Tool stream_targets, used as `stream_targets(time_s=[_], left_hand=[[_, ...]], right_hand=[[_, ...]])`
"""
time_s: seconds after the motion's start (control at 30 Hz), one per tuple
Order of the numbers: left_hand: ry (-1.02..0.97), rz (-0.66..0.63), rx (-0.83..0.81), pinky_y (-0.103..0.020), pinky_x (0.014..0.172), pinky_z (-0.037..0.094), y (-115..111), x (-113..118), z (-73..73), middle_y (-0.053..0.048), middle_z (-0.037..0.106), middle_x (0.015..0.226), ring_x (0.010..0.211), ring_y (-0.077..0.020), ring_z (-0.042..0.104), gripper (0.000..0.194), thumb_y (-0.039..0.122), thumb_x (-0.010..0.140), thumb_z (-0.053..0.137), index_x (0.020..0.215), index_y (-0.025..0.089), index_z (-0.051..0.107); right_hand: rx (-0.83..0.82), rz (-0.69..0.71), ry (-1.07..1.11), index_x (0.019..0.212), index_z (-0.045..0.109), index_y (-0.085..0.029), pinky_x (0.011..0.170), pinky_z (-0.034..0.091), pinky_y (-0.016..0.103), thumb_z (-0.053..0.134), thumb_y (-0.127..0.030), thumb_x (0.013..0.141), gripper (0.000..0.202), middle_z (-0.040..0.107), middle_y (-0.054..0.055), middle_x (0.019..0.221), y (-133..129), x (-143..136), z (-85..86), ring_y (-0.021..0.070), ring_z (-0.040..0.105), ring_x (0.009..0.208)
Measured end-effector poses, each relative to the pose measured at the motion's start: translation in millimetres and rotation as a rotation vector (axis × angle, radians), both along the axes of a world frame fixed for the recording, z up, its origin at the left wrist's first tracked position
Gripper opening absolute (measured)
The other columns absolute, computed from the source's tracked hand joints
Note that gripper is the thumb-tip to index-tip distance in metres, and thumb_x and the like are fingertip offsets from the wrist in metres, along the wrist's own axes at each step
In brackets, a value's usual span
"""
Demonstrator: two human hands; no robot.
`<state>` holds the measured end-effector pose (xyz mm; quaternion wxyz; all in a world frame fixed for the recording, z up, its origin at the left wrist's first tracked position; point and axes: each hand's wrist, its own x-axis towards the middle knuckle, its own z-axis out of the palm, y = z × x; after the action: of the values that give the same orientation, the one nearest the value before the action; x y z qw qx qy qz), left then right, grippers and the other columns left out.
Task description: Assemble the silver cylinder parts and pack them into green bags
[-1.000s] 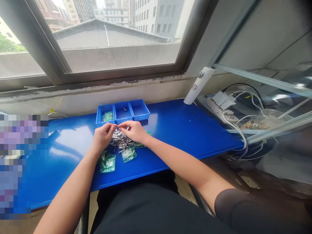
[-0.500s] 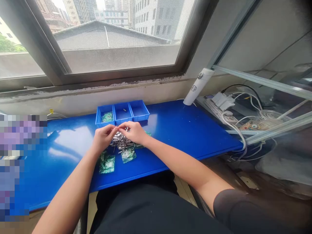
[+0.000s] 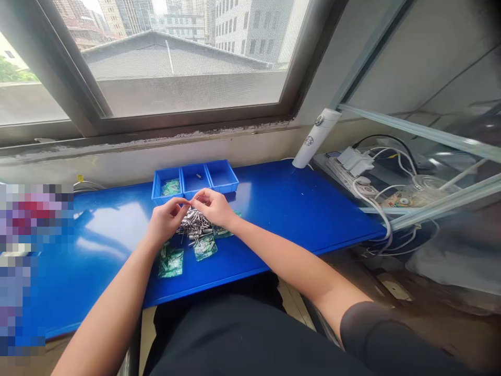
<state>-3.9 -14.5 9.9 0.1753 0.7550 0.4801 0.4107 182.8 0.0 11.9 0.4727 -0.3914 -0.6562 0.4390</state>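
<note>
My left hand [image 3: 169, 218] and my right hand [image 3: 213, 206] meet fingertip to fingertip, each in a closed pinch. Whatever lies between the fingertips is too small to make out. Just below them is a heap of small silvery metal pins [image 3: 194, 225], partly covered by my hands. Around the heap lie small green-tinted clear bags of parts: one bag [image 3: 205, 246] at its near edge, another bag [image 3: 171, 262] nearer to me on the left, and a third bag [image 3: 222, 231] partly behind my right wrist.
Behind my hands stand three joined blue bins: the left bin [image 3: 155, 194] has green bags, the middle bin [image 3: 190, 184] one small dark part, beside the right bin [image 3: 222, 176]. A white bottle [image 3: 316, 138] and a power strip [image 3: 348, 175] with cables are at the right of the blue table [image 3: 274, 209].
My right hand has shifted slightly, its fingers a little more raised and bent. The fingertips of both hands still meet over the heap. The camera view has moved slightly.
</note>
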Motion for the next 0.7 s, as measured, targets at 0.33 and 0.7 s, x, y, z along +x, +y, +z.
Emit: stream_targets(time_s=[0.33,0.7], left_hand=[[0.002,-0.003,-0.023,-0.022,0.05,0.033,-3.3,2.2,3.1,0.007,0.048,0.054,0.048,-0.008,0.039,0.021,0.038,0.089,0.062,0.096,0.019,0.066],[0.04,0.041,-0.072,-0.023,0.054,0.038,-1.9,0.9,4.1,0.003,0.056,0.057,0.053,-0.0115,0.048,0.032,0.043,0.095,0.049,0.091,0.017,0.067]], right_hand=[[-0.012,-0.008,-0.014,0.088,0.071,-0.017,0.073,0.051,0.026,0.069,-0.031,0.084,0.015,0.074,0.003,0.086,-0.5,0.4,5.0,0.0141,0.067,0.079],[-0.185,0.009,-0.019,0.072,0.062,-0.017,0.054,0.044,0.021,0.06,-0.038,0.093,0.031,0.062,-0.002,0.059,0.3,0.5,9.4,0.0098,0.057,0.054]])
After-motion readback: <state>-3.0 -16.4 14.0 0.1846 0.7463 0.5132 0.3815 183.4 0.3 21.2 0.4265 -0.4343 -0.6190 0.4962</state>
